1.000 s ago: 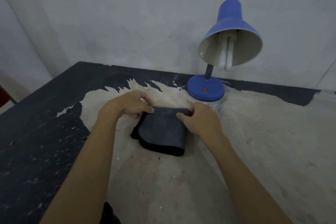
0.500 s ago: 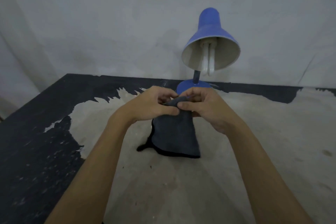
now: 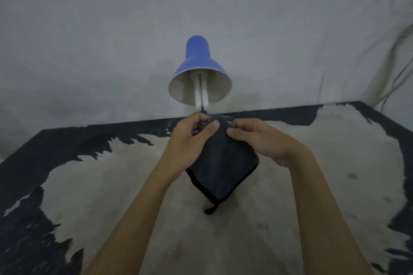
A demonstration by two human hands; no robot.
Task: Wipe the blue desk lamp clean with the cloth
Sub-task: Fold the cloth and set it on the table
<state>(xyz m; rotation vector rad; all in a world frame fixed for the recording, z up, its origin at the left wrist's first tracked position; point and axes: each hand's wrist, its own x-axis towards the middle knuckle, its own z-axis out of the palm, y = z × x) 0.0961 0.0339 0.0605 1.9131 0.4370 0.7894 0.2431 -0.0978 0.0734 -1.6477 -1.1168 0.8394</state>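
The blue desk lamp (image 3: 198, 60) stands at the back of the table against the wall, its shade tilted toward me with a white bulb inside. Its base is hidden behind my hands. A dark grey folded cloth (image 3: 223, 167) with a black hem hangs in the air in front of the lamp. My left hand (image 3: 190, 140) and my right hand (image 3: 257, 138) both pinch the cloth's top edge, close together, just below the shade.
The table (image 3: 312, 219) has a worn pale top with black paint left along its edges. A grey wall (image 3: 111, 40) rises right behind it. Thin cables (image 3: 400, 69) hang at the far right.
The cloth lay on the table with both hands at its far edge. Both hands pinched it and lifted it off the surface toward the lamp. The view shifted, bringing the lamp to the centre.
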